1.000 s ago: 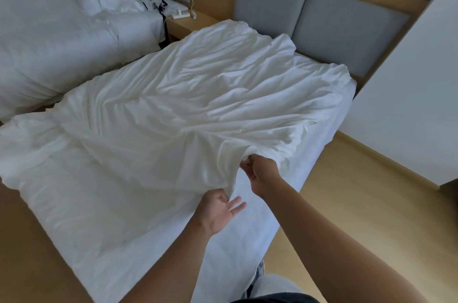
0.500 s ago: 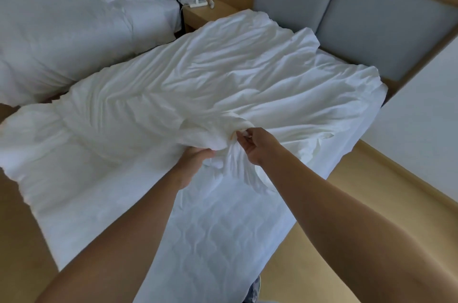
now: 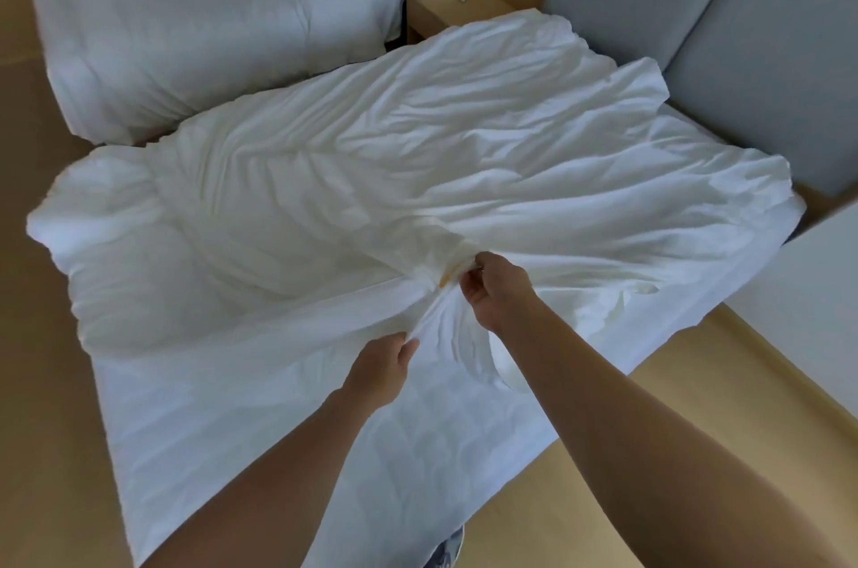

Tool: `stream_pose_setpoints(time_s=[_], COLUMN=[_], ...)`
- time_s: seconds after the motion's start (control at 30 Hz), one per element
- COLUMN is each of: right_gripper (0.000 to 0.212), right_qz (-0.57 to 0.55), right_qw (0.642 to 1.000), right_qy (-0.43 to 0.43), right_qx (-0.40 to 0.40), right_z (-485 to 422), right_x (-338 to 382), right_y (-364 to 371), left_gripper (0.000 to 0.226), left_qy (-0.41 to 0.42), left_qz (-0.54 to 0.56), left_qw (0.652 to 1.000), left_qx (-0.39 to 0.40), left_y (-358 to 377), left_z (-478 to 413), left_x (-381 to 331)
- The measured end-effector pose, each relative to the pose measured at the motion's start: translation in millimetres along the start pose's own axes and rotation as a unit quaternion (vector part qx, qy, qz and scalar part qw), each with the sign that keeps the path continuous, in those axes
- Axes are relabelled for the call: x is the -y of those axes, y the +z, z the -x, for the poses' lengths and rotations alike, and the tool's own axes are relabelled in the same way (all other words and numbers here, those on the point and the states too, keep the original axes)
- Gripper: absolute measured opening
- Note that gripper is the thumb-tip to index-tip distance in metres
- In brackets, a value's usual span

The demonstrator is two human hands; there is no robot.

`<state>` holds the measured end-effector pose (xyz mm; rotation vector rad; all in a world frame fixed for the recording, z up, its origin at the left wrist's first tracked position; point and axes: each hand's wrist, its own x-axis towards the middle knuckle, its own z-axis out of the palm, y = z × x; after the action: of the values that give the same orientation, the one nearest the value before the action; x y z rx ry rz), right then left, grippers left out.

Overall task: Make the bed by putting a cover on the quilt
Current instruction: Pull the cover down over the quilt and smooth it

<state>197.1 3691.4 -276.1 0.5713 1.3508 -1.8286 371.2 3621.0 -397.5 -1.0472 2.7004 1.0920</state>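
- Two hands on the cloth: the left hand has its fingers curled round a fold of the thin white cover. The right hand pinches the gathered bunch just above it, right beside a small yellow tab.
- The quilt lies crumpled across the mattress, reaching up near the grey headboard. It's white on white, so I can't tell where cover ends and quilt begins.
- First worry is that right-hand pinch. It looks like fingertips only, and one sharp tug could let the bunch slip out and lose the spot.
- Every crease fans out from that one point. Pull hard there and I'd expect the whole mass to drag toward the near edge rather than spread flat.
- The right-side edge hangs over the mattress, above the floor. More drag that way and it could slide off.
- The cloth between the hands looks twisted. If it's worked along like that, the filling may lump up inside.
- That tab sits right where the strain gathers, so its stitching could give.
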Motion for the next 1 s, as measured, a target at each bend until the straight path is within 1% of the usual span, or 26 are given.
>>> stream_pose_setpoints(time_s=[0.1,0.2,0.27,0.33,0.37,0.4,0.43,0.47,0.5,0.53,0.57,0.6,0.63,0.67,0.7,0.73,0.77,0.83,0.9,1.0], right_gripper=[0.016,0.019,0.019,0.017,0.016,0.015,0.015,0.015,0.017,0.019,0.021,0.021,0.02,0.019,0.019,0.019,0.018,0.015,0.013,0.01], right_qz=[0.026,0.057,0.084,0.139,0.166,0.185,0.19,0.184,0.17,0.151,0.133,0.122,0.118,0.118,0.12,0.124,0.131,0.155,0.184,0.236], right_qw=[0.999,0.997,0.994,0.983,0.976,0.969,0.966,0.967,0.97,0.975,0.979,0.982,0.984,0.985,0.985,0.984,0.983,0.979,0.972,0.956], right_qy=[-0.02,-0.051,-0.073,-0.114,-0.137,-0.157,-0.168,-0.171,-0.167,-0.158,-0.147,-0.137,-0.128,-0.122,-0.119,-0.119,-0.121,-0.129,-0.146,-0.171], right_qx=[0.008,0.009,0.014,0.029,0.037,0.04,0.04,0.041,0.042,0.044,0.044,0.044,0.044,0.042,0.041,0.038,0.034,0.024,0.014,0.015], right_z=[2,6,12,24,31,40,49,59,70,81,91,100,108,115,121,127,133,146,160,181], right_x=[4,13,19,23,24,23,22,19,14,9,1,-7,-15,-24,-33,-42,-51,-70,-92,-128], right_y=[-15,-23,-28,-35,-40,-45,-51,-56,-61,-66,-71,-75,-79,-82,-83,-84,-84,-83,-86,-98], left_gripper=[0.043,0.044,0.047,0.049,0.048,0.047,0.058,0.077,0.091,0.096,0.09,0.078,0.065,0.058,0.055,0.052,0.048,0.038,0.032,0.024], left_qy=[0.033,0.051,0.054,0.039,0.021,-0.013,-0.042,-0.068,-0.096,-0.12,-0.129,-0.129,-0.126,-0.125,-0.116,-0.112,-0.118,-0.16,-0.187,-0.181], left_qz=[0.043,0.058,0.054,0.054,0.075,0.124,0.197,0.289,0.384,0.474,0.554,0.624,0.674,0.703,0.717,0.712,0.692,0.617,0.546,0.481], left_qw=[0.996,0.993,0.993,0.995,0.995,0.991,0.979,0.955,0.918,0.872,0.822,0.771,0.728,0.7,0.688,0.693,0.712,0.77,0.816,0.857], left_qx=[-0.072,-0.091,-0.086,-0.072,-0.059,-0.041,-0.025,-0.021,-0.022,-0.022,-0.014,-0.009,-0.006,-0.003,0.005,0.011,0.017,0.014,0.009,0.041], left_y=[-3,-8,-13,-18,-21,-25,-30,-33,-35,-39,-43,-47,-50,-51,-54,-55,-56,-61,-68,-78], left_z=[18,28,29,30,31,32,34,36,37,37,37,39,42,44,49,56,63,79,94,122], left_x=[-1,-2,-4,-6,-9,-12,-21,-29,-36,-45,-54,-64,-73,-82,-93,-103,-112,-123,-120,-102])
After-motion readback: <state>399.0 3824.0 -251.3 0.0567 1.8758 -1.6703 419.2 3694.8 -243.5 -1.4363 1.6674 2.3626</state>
